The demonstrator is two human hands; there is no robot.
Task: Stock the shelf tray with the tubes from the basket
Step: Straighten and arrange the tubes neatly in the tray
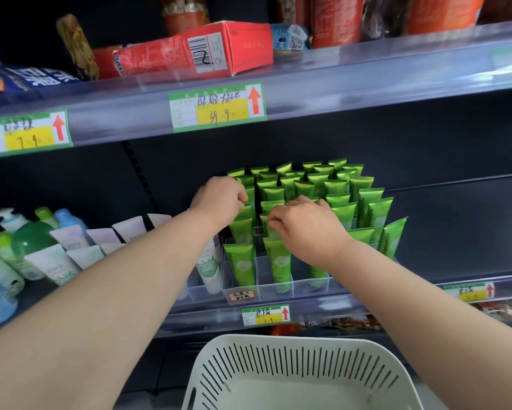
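Note:
Several green tubes (334,187) stand upright, caps down, in a clear divided shelf tray (302,287) on the middle shelf. My left hand (219,199) reaches into the tray's left column, its curled fingers on the top of a green tube there. My right hand (305,226) is over the middle of the tray, fingers curled and pinching the top edge of another green tube (274,207). A white slotted basket (293,377) sits below, at the bottom centre; no tubes show inside it.
White tubes (71,255) and green and blue bottles (18,232) fill the shelf to the left. A white-green tube (210,267) stands beside the tray. The upper shelf (337,81) holds a red box (195,51). Price labels (265,315) line the shelf edges.

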